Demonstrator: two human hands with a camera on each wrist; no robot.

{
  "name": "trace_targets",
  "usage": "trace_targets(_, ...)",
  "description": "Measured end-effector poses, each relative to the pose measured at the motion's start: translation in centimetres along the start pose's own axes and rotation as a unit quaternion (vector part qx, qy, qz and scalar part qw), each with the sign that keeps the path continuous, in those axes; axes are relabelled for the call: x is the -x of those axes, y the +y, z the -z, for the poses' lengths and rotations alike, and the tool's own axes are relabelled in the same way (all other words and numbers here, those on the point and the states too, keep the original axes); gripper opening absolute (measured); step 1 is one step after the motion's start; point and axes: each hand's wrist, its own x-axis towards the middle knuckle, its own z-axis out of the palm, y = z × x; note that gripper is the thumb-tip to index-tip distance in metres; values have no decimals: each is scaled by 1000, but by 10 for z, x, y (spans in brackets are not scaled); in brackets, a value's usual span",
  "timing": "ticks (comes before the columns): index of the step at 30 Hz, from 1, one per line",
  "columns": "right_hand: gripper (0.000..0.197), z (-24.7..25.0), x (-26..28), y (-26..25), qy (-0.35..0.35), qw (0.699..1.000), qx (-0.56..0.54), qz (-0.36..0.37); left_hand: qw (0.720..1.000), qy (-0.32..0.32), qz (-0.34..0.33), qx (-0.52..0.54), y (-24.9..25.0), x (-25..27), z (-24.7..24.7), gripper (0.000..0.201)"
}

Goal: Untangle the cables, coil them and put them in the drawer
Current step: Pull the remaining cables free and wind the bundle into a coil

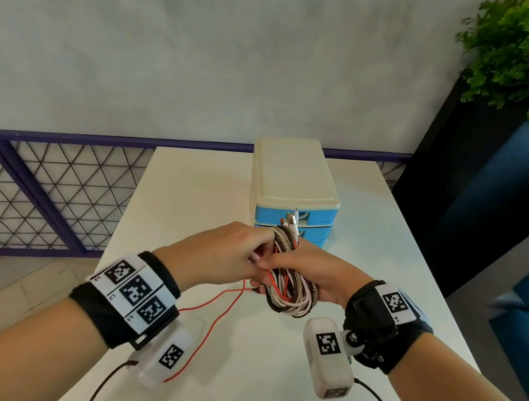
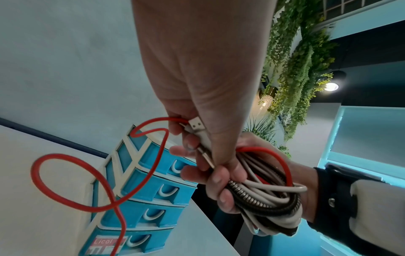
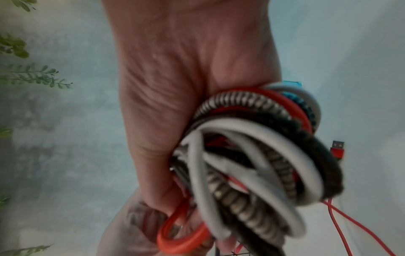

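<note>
Red cable (image 1: 201,325) is your loose end, trailing down below the bundle over the white table (image 1: 187,195) and looping toward your body. Just above it, your left hand (image 1: 223,252) is curled in against the bundle, fingers pinching a silver USB plug (image 2: 197,125) and the red lead beside it, as the left wrist view shows. Your right hand (image 1: 316,278) is wrapped tight around the cable bundle (image 1: 290,291), a mix of white, brown-braided and red loops. It looks coiled but not clean: in the right wrist view the strands cross each other, so I'd judge the untangling unfinished.

Beyond the bundle stands the blue drawer unit (image 1: 292,211) with its cream top, every drawer closed.

Watch the risks. Pull that red lead hard and it could cinch the crossings into a knot, or drag loops out of your right grip and spill the coil. The dangling slack could also snag on your wrist camera. And with both hands full, nothing is free to open a drawer.
</note>
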Motion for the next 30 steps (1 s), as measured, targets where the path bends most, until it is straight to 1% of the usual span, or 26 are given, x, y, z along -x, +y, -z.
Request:
trace_targets(5,15,2,3,-3,12,999,44,-7,1000,22,1,-22,6,1,-2,29)
trace_targets(9,16,2,4,-7,9,998,56,-18,999,41,-4,-5,7,2,-3,35)
trace_targets(11,21,3,4,-8,14,998,55,-22,998,54,-7,9,7,1,-3,38)
trace_targets(12,25,3,5,-8,11,998,55,-24,998,62,-3,18,8,2,-3,42)
trace_targets(14,24,0,7,-6,0,998,53,-23,996,77,15,30,10,3,-2,59)
trace_targets(15,23,-2,8,-5,-5,999,50,-21,997,73,28,26,11,3,0,67)
trace_targets(16,22,-3,8,-2,-9,999,50,-16,998,51,41,25,12,3,4,71)
trace_targets(17,22,-4,9,0,-8,998,54,-10,998,14,54,37,12,3,8,74)
trace_targets(19,22,-2,10,3,-1,998,59,-3,990,-65,81,96,6,2,20,76)
trace_targets(21,24,3,12,7,-1,1000,29,2,976,-102,108,159,-5,2,33,70)
trace_targets(22,23,6,13,7,-3,1000,10,5,969,-105,114,192,-11,2,38,60)
trace_targets(24,13,11,16,7,-6,1000,-17,19,954,-109,105,257,-23,2,39,36)
trace_targets(25,7,12,17,6,-3,999,-23,27,949,-107,98,279,-25,3,36,32)
trace_targets(26,2,14,16,4,3,999,-23,34,946,-101,94,293,-27,3,31,33)
trace_targets(28,6,16,15,-1,35,998,-6,42,946,-79,88,303,-28,2,20,31)
trace_targets(30,6,20,14,-6,80,995,-3,51,957,-49,80,274,-35,0,9,28)
